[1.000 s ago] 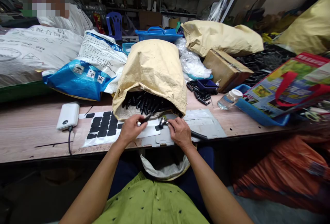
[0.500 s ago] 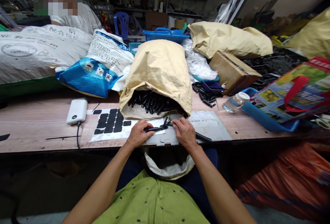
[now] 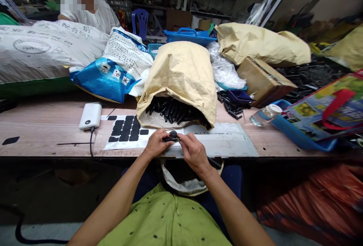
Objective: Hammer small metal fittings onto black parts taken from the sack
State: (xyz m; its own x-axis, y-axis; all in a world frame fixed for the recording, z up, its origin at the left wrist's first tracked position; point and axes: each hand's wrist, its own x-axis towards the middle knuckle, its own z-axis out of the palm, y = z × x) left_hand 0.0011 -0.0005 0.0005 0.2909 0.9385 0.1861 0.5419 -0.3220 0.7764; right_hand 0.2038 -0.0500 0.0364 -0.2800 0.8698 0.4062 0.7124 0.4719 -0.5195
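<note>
1. The left hand [image 3: 155, 146] is curled narrow, thumb and fingertips pinching the left end of a small black part [image 3: 171, 137] at the near edge of the table.
2. The right hand [image 3: 193, 152] is likewise closed to a narrow pinch on the right end of the same part, so both hands meet on it just above a grey metal plate [image 3: 227, 144]. A dark rod-like piece shows under the right wrist; what it is cannot be told.
3. Both forearms come up from the near bottom and converge toward the middle, bare, with wrists level and the backs of the hands turned up.
4. Just left of the hands lies a white sheet of black pads [image 3: 126, 134], and further left a white power bank [image 3: 90, 116] with a cable running off the near edge.
5. Right behind the hands a tan paper sack [image 3: 181, 76] lies with its mouth open toward the person, full of black parts [image 3: 172, 112].
6. The wooden table [image 3: 42, 132] also carries a blue and white bag [image 3: 113, 72] to the far left, a cardboard box [image 3: 263, 81] and a plastic bottle [image 3: 262, 115] to the right.
7. At the far left, behind big printed sacks, sits another person in a light shirt [image 3: 96, 15]; shelving stands along the dim far wall.
</note>
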